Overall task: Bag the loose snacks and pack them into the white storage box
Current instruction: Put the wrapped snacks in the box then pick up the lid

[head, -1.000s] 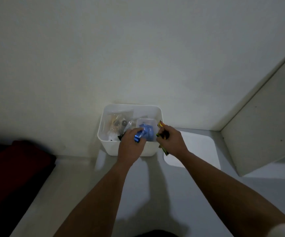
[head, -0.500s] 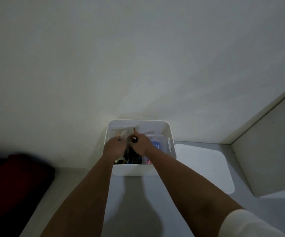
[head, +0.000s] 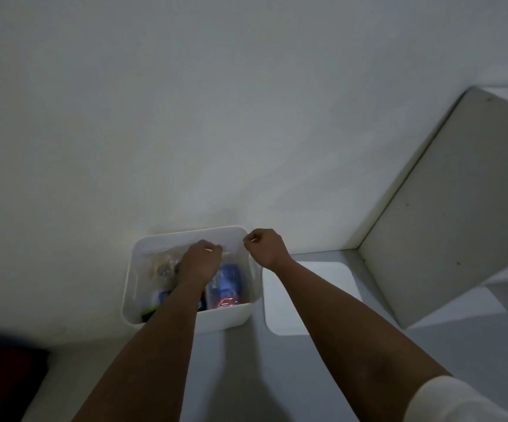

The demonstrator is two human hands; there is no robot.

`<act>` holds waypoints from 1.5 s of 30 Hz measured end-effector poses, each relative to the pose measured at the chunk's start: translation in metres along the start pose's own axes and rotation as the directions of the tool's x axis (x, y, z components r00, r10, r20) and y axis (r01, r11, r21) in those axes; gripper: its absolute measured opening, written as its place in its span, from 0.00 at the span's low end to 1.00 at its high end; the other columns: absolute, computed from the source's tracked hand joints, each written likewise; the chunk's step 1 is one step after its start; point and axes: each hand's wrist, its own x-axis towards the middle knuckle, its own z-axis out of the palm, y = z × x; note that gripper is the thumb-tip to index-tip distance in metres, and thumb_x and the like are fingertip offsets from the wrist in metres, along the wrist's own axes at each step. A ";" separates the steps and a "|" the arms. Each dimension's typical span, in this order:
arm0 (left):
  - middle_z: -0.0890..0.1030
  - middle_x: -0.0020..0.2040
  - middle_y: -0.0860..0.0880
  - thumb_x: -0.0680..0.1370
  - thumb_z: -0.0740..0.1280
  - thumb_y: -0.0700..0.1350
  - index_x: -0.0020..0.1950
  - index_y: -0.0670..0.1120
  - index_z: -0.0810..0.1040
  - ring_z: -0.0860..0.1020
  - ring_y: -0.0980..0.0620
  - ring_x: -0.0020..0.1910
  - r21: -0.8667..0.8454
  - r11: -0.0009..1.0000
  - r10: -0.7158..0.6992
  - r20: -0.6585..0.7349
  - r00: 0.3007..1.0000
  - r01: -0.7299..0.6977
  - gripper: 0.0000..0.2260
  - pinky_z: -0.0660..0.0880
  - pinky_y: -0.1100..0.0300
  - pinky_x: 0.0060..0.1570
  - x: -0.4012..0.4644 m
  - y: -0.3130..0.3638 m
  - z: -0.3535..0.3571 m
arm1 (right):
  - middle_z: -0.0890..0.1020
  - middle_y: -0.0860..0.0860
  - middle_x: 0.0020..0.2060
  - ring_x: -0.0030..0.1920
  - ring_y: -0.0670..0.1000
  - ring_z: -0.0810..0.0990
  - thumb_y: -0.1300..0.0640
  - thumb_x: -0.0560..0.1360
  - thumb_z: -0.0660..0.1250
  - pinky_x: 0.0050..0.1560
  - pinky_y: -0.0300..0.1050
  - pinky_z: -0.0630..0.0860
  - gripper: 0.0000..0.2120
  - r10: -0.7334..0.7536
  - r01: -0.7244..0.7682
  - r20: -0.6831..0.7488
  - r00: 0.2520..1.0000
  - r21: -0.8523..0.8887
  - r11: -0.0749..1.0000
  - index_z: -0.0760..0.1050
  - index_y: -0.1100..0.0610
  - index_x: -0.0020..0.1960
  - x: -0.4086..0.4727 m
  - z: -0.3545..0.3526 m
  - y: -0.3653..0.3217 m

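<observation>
The white storage box (head: 225, 318) stands against the wall on a pale surface. Inside it lie a clear bag with blue snack packets (head: 227, 284), a clear bag of pale snacks (head: 163, 267) at the left, and dark packets near the front wall. My left hand (head: 199, 263) reaches into the box and pinches the top edge of the blue-snack bag. My right hand (head: 265, 246) is at the box's far right corner, fingers curled, pinching the same edge at its right end. The light is dim and the bag's edge is faint.
The box's flat white lid (head: 332, 283) lies just right of the box. A pale board (head: 447, 226) leans at the far right. A dark red cloth-like thing (head: 3, 379) sits at the lower left. The wall rises right behind the box.
My right hand has moved from the box's middle to its far right corner. My left hand has shifted right and further back inside the box. The camera has tilted.
</observation>
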 end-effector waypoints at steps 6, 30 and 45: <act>0.82 0.58 0.47 0.79 0.65 0.50 0.60 0.48 0.80 0.80 0.46 0.57 0.016 0.973 0.231 0.065 0.971 -0.232 0.12 0.76 0.52 0.59 -0.039 0.070 0.107 | 0.82 0.45 0.37 0.42 0.48 0.81 0.53 0.75 0.67 0.45 0.38 0.72 0.05 0.167 -0.165 -0.098 0.981 0.037 0.986 0.82 0.50 0.43 -0.008 -0.074 0.098; 0.68 0.72 0.37 0.73 0.74 0.51 0.75 0.47 0.64 0.66 0.34 0.70 0.107 0.880 -0.466 0.004 0.885 0.463 0.34 0.68 0.43 0.65 -0.061 -0.006 0.299 | 0.78 0.57 0.65 0.65 0.59 0.76 0.52 0.78 0.68 0.63 0.47 0.71 0.22 0.582 -0.593 0.127 0.804 0.078 0.802 0.74 0.61 0.69 -0.018 -0.128 0.372; 0.82 0.59 0.37 0.74 0.69 0.55 0.61 0.37 0.79 0.80 0.38 0.58 -0.062 0.849 -0.528 -0.045 0.848 0.525 0.24 0.75 0.52 0.57 -0.100 0.022 0.288 | 0.80 0.63 0.63 0.65 0.64 0.77 0.59 0.81 0.61 0.66 0.49 0.71 0.17 0.584 -0.575 -0.064 0.809 0.122 0.809 0.77 0.65 0.65 -0.033 -0.151 0.368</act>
